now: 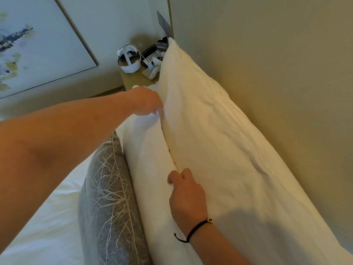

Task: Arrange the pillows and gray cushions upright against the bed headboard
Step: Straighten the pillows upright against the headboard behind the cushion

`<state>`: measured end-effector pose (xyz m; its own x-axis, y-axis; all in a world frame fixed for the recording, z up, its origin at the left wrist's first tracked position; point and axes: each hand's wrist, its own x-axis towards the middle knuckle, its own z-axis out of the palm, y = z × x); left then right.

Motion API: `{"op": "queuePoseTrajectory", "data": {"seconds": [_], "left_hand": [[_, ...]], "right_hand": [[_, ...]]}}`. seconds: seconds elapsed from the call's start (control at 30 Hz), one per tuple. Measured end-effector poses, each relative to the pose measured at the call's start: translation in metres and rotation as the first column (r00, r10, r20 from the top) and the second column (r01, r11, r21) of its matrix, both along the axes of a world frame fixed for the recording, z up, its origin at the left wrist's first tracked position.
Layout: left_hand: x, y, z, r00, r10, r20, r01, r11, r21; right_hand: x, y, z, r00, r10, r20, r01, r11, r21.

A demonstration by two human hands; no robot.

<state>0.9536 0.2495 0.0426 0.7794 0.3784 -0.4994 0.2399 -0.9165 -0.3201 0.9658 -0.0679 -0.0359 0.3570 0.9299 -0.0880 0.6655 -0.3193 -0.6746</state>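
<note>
Front pillow point(150, 169) looks soft and light, likely to slump. Left hand point(147, 101) pinches its top edge; right hand point(186, 196) pinches the seam against the back pillow point(219, 150). Best held at the edges.

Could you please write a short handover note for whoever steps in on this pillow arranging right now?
Left hand: reaching to the far end, fingers pinching the top edge of the front white pillow.
Right hand: near end, fingers tucked into the seam between the front pillow and the back white pillow.
Back pillow stands upright against the headboard; front pillow leans on it.
One gray cushion stands upright in front of the pillows.
Left: finish straightening the front pillow. Any other cushions are out of view.
</note>
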Motion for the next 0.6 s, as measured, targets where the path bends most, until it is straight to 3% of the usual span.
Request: {"op": "queuePoseTrajectory", "data": {"seconds": [0.1,0.2,0.27,0.37,0.47,0.53,0.6], "left_hand": [[0.01,-0.005,0.001,0.99,0.018,0.136,-0.015,1.0,-0.022],[0.006,-0.018,-0.016,0.969,0.145,0.202,-0.144,0.989,-0.017],[-0.002,-0.029,-0.026,0.923,0.266,0.28,-0.275,0.961,-0.006],[-0.025,-0.038,-0.03,0.836,0.265,0.481,-0.33,0.942,0.054],[-0.063,-0.053,-0.03,0.67,0.412,0.618,-0.471,0.879,-0.074],[-0.1,-0.075,-0.038,0.483,0.569,0.666,-0.546,0.79,-0.28],[-0.141,-0.105,-0.052,0.29,0.712,0.64,-0.516,0.679,-0.522]], "right_hand": [[0.005,0.003,0.003,0.997,0.034,0.064,-0.027,0.994,-0.106],[0.005,0.006,0.008,0.983,0.071,0.172,-0.03,0.973,-0.23],[0.004,0.009,0.011,0.968,0.088,0.235,-0.021,0.962,-0.272],[0.003,0.011,0.011,0.947,0.115,0.301,-0.027,0.959,-0.282],[0.003,0.012,0.009,0.926,0.165,0.339,-0.063,0.954,-0.292],[0.003,0.01,0.009,0.909,0.205,0.364,-0.092,0.949,-0.303],[0.002,0.009,0.013,0.899,0.205,0.387,-0.091,0.952,-0.294]]}}
